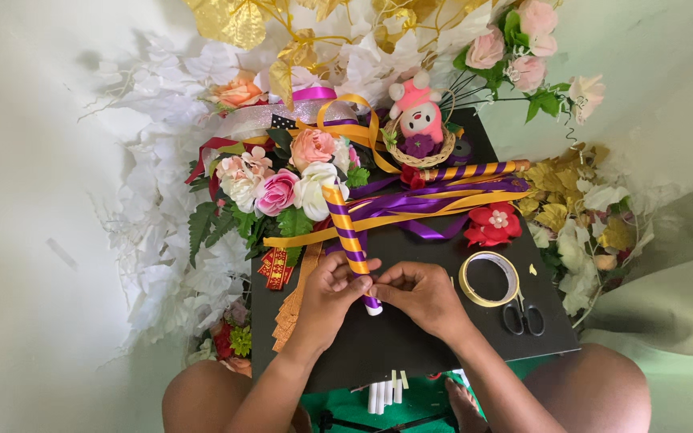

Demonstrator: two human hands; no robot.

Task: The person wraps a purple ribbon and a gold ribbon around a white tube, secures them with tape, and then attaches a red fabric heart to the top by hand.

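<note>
Hands pinch striped purple-orange stick, perhaps ribbon-wrapped, beside tape roll.

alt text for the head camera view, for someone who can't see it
Seen from above, a left hand and right hand grip a purple and orange striped stick over a black board, with a tape roll, scissors and artificial flowers around.

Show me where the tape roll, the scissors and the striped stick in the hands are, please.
Tape roll (488,279), head view, point on its yellowish ring.
Scissors (523,318), head view, point on the black handles.
Striped stick (349,236), head view, point on its purple and orange shaft, above the hands.
</note>
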